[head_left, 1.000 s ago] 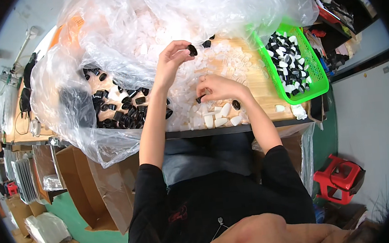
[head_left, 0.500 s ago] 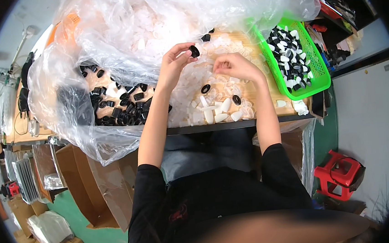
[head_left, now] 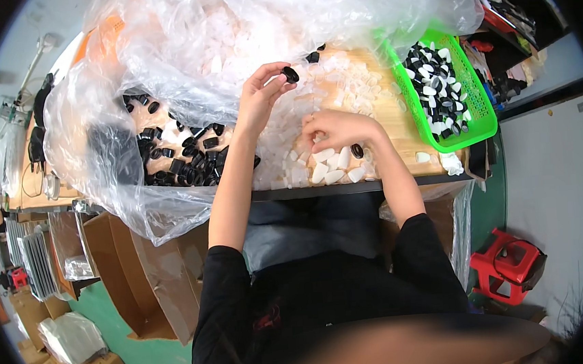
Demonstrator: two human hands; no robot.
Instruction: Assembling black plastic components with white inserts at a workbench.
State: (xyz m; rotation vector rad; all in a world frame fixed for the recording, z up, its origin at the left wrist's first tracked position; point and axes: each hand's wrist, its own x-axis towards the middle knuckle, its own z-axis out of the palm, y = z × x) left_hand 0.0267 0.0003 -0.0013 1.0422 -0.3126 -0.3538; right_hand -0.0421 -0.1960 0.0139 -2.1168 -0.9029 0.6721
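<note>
A wooden table point(head_left: 381, 106) runs across the upper half of the view, its near edge dark, above a green floor point(head_left: 155, 360) where open cardboard boxes point(head_left: 116, 264) stand at 8 o'clock and a red stool point(head_left: 509, 266) at 4 o'clock. A big clear plastic sheet point(head_left: 225, 30) billows over the table from 10 to 1 o'clock.

At 2 o'clock a green mesh basket point(head_left: 471, 92) holds a heap of black-and-white assembled caps. Under the sheet at 9 o'clock lies a pile of loose black caps point(head_left: 173, 157). Translucent white inserts point(head_left: 325, 169) are spread on the bare wood near the table's front edge.

The left hand point(head_left: 261, 99) is raised above the table, thumb and fingertips pinched on 1 small black cap point(head_left: 290, 74), at about 12 o'clock. The right hand point(head_left: 339, 129) rests palm-down among the white inserts, fingers curled onto them; whether it grips 1 cannot be told. 1 more black cap point(head_left: 357, 151) lies just beside it.
</note>
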